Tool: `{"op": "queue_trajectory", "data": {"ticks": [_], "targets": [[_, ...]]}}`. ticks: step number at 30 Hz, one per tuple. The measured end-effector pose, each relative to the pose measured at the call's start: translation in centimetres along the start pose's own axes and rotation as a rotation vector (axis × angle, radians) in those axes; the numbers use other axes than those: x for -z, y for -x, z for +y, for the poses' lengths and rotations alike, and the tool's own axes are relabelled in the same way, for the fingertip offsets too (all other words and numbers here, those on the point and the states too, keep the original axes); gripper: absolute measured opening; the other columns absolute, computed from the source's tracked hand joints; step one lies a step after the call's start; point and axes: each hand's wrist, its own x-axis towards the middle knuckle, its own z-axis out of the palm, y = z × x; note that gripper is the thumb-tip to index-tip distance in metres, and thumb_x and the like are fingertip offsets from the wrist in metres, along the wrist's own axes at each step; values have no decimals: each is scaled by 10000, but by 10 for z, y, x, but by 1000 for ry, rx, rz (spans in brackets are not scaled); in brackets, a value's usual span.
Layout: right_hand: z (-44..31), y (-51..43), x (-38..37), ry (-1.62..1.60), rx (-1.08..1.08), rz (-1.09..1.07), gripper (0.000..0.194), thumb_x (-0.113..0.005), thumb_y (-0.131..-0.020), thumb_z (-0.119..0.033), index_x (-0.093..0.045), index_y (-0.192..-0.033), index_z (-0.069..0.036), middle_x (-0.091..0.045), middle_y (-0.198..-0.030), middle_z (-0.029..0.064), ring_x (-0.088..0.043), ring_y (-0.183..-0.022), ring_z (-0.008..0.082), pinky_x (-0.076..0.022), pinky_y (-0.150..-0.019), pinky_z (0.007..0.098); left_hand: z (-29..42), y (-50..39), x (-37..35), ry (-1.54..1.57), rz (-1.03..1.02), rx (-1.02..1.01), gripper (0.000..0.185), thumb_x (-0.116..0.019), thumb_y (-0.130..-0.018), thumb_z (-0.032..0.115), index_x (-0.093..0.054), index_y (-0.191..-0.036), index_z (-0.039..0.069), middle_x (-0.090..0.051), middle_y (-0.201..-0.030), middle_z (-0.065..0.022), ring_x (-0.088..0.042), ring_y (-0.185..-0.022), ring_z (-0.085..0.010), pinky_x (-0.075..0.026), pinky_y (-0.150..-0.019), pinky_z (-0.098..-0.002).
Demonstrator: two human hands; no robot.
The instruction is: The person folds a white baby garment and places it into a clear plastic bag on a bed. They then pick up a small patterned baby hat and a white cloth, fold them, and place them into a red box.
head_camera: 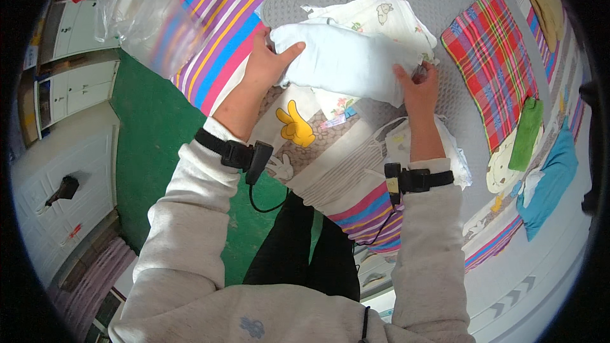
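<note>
A folded pale blue cloth (pixel 340 59) is stretched between both hands above the bed. My left hand (pixel 269 62) grips its left end, thumb on top and fingers behind. At the right end my right hand (pixel 421 83) pinches the cloth's edge between thumb and fingers. White printed cloth (pixel 386 14) with a rabbit and flowers lies just behind and partly under the blue one. Part of a similar flowered cloth (pixel 333 102) shows below it, near a small label (pixel 333 121). Beside my right forearm lies a white bundle (pixel 445 143), partly hidden by the arm.
A clear plastic bag (pixel 147 24) stands at the left on the striped bedding (pixel 228 33). Rightward on the grey quilted mat (pixel 462 5) lie a red plaid cloth (pixel 495 57), a green cloth (pixel 525 133) and a teal pillow (pixel 548 181). White cabinets (pixel 76 90) line the left beyond the green floor (pixel 143 152).
</note>
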Motion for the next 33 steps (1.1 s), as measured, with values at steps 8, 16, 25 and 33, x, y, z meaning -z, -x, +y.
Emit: {"op": "queue_trajectory", "data": {"ticks": [8, 16, 25, 33], "targets": [[-2, 10, 7, -121, -221, -196, 398, -755, -757, -275, -642, -1013, 9, -666, -926, 99, -612, -803, 182, -480, -725, 322, 7, 6, 25, 572, -198, 190, 441, -672, -867, 222, -539, -1184, -53, -626, -1090, -126, -603, -963, -182, -485, -813, -300], [-23, 83, 0, -290, 121, 207, 234, -688, -801, -152, -491, -856, -36, -501, -751, 89, -489, -669, 202, -419, -628, 334, 34, 39, 34, 136, 123, -302, 266, -537, -929, 134, -552, -1145, -22, -610, -1055, -85, -556, -970, -143, -443, -845, -272], [35, 186, 177, -138, 180, 421, 259, -670, -827, -35, -451, -963, -53, -437, -912, 36, -438, -804, 132, -405, -739, 260, 110, 154, -29, 318, -290, -300, 247, -569, -905, 86, -536, -1130, -14, -578, -1095, -88, -549, -966, -144, -441, -857, -271], [128, 185, 226, -74, 43, 533, 264, -658, -854, -69, -442, -1004, -47, -440, -940, 45, -435, -818, 136, -406, -750, 263, 104, 197, -158, 239, -433, -289, 215, -600, -902, 135, -536, -1060, 3, -625, -842, -112, -590, -744, -133, -478, -639, -268]]}}
